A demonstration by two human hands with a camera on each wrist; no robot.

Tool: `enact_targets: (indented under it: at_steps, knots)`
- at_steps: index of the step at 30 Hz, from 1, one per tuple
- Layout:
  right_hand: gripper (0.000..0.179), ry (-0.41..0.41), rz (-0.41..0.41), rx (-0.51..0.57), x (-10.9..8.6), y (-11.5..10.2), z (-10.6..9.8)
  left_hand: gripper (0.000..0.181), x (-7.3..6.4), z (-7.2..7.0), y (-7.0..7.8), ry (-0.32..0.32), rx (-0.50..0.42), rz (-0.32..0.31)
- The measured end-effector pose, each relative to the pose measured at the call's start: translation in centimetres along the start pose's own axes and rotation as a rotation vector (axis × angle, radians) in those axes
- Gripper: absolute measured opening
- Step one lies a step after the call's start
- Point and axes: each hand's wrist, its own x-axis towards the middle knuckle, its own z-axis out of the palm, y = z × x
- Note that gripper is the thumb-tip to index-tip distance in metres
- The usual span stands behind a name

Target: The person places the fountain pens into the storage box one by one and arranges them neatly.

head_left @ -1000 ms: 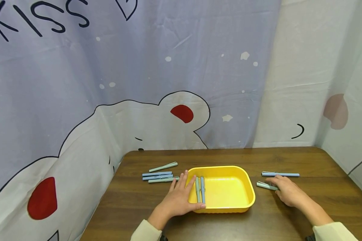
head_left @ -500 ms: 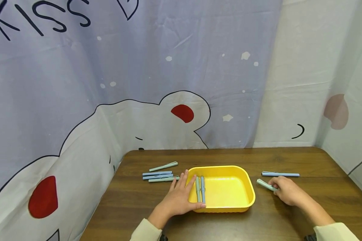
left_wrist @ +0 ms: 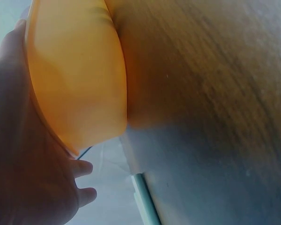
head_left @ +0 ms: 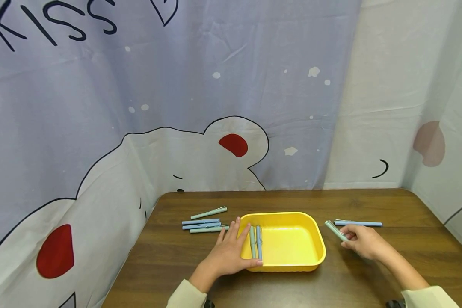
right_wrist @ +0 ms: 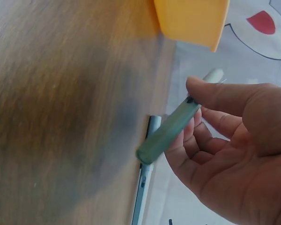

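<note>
Plainly, you have both hands at work; your left grip lies spread with straight fingers over the left side of the yellow tray, its thumb at the near rim, apparently to steady it; your right grip, to the right of the tray, pinches a green pen between thumb and fingers, tilted and, judging by the right wrist view, clear of the surface. The step in hand looks like picking up that pen, with the carry not yet made; the next move would seem to call for a firm pinch, a short lift over the right rim, and a gentle lowering.

Inside the tray, an inner green pen and an inner blue pen lie just beside each other near the left wall, running near to far; left of the tray, a loose green pen and two blue pens lie close together, with a slanted green pen beyond; a lone blue pen rests just past your right grip; a printed curtain hangs behind.
</note>
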Motion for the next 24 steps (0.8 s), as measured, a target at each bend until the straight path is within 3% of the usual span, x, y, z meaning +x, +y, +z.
enact_targets:
  at_steps: [3, 12, 19, 24]
  knots:
    - [0.031, -0.007, 0.007, 0.048, -0.1, -0.2, -0.2, 0.110, 0.0, 0.0, 0.0, 0.001, 0.000, 0.000]
    - [0.060, -0.130, 0.118, 0.464, -0.5, -0.6, -0.3, 0.110, 0.1, 0.0, 0.0, -0.001, 0.009, -0.003]
    - [0.073, -0.202, 0.171, 0.666, -0.3, -1.1, -0.2, 0.110, -0.1, -0.2, 0.2, -0.005, 0.013, -0.002]
    - [0.079, -0.284, 0.143, 0.829, 0.1, -1.9, 0.0, 0.110, -0.1, -0.2, 0.2, -0.006, 0.011, -0.004]
